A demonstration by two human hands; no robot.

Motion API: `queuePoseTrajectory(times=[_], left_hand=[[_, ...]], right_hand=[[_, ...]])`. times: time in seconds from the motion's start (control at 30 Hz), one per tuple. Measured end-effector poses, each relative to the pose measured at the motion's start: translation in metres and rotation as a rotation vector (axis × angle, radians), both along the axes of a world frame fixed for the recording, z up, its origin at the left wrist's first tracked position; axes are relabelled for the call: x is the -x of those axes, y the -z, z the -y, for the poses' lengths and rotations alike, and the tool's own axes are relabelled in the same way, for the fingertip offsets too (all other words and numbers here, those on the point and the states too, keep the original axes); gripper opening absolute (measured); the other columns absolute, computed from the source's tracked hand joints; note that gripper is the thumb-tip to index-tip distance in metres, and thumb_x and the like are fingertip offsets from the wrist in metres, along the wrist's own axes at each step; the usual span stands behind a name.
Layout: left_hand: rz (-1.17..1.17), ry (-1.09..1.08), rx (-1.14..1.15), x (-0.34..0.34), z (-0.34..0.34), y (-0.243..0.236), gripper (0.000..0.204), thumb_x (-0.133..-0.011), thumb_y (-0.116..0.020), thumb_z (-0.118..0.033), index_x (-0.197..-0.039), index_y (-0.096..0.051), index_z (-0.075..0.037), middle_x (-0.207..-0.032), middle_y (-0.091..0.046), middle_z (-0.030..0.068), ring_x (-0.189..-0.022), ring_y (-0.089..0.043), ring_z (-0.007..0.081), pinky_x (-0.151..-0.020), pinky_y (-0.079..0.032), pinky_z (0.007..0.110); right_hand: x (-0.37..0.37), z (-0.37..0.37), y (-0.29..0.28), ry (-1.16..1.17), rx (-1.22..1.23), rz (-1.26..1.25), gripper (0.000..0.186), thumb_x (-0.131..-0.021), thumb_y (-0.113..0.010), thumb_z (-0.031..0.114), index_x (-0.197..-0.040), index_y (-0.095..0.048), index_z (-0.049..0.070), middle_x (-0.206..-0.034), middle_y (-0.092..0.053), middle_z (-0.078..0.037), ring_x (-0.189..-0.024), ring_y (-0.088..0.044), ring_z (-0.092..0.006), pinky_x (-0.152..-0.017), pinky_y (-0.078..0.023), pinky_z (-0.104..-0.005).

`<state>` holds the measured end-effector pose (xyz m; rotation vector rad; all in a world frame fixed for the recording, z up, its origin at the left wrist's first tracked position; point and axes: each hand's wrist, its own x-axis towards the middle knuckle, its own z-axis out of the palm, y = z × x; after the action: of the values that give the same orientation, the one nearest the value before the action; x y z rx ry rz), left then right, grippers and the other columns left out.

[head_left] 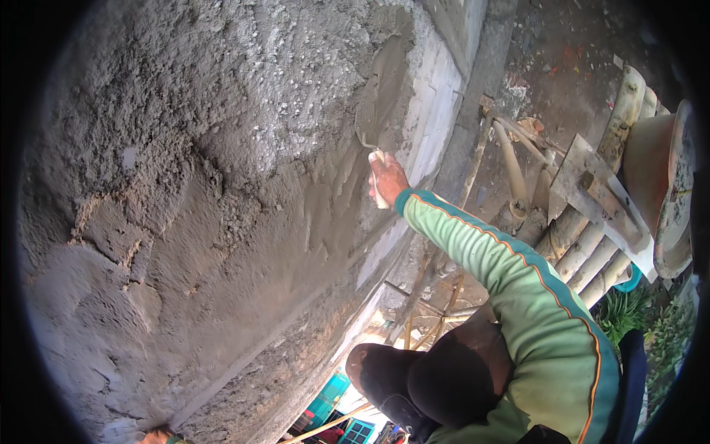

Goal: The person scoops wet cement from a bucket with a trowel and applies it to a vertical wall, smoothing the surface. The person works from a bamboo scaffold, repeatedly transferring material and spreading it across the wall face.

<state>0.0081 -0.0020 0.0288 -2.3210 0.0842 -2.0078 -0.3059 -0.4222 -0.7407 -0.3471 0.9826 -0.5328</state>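
My right hand (388, 179) is closed on the pale handle of a trowel (379, 100), whose blade lies on wet grey mortar along the right side of the rough plastered wall (170, 207). Smeared strokes of mortar run below the blade. My left hand (154, 436) shows only slightly at the lower left edge, by the wall; its fingers are mostly out of frame.
At right, bamboo poles (580, 259) form a platform holding a flat wooden float (603, 207) and a mortar-caked basin (658, 177). More scaffolding (436, 311) stands below. My knees (444, 370) are at lower centre. Plants (621, 318) grow at lower right.
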Motion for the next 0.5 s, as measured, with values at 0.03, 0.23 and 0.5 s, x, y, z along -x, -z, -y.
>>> queuePoseTrajectory(times=[0.03, 0.23, 0.5], left_hand=[[0.006, 0.001, 0.005, 0.001, -0.001, -0.002, 0.040, -0.094, -0.053, -0.018, -0.132, -0.051, -0.003, -0.129, -0.048, 0.0264, -0.117, -0.050, 0.0518, -0.090, -0.052, 0.060], [-0.006, 0.023, -0.012, -0.014, 0.008, 0.007, 0.041, -0.094, -0.054, -0.017, -0.132, -0.051, -0.003, -0.129, -0.048, 0.0262, -0.117, -0.050, 0.0515, -0.090, -0.052, 0.060], [0.033, -0.011, 0.000, -0.003, -0.010, -0.012, 0.041, -0.093, -0.055, -0.017, -0.132, -0.051, -0.002, -0.129, -0.049, 0.0259, -0.116, -0.051, 0.0511, -0.090, -0.052, 0.060]], right_hand=[[0.008, -0.004, 0.004, 0.023, -0.012, -0.027, 0.039, -0.102, -0.051, 0.045, -0.116, -0.051, 0.008, -0.074, -0.058, -0.009, -0.048, -0.058, -0.0204, -0.043, -0.049, -0.0378], [0.048, 0.141, 0.059, 0.315, -0.042, 0.172, 0.041, -0.103, -0.046, 0.045, -0.115, -0.049, 0.006, -0.075, -0.056, -0.008, -0.051, -0.056, -0.0182, -0.044, -0.050, -0.0363], [0.002, 0.102, 0.034, 0.057, 0.118, 0.051, 0.039, -0.103, -0.049, 0.041, -0.118, -0.047, 0.005, -0.077, -0.061, -0.014, -0.055, -0.064, -0.0267, -0.048, -0.054, -0.0427]])
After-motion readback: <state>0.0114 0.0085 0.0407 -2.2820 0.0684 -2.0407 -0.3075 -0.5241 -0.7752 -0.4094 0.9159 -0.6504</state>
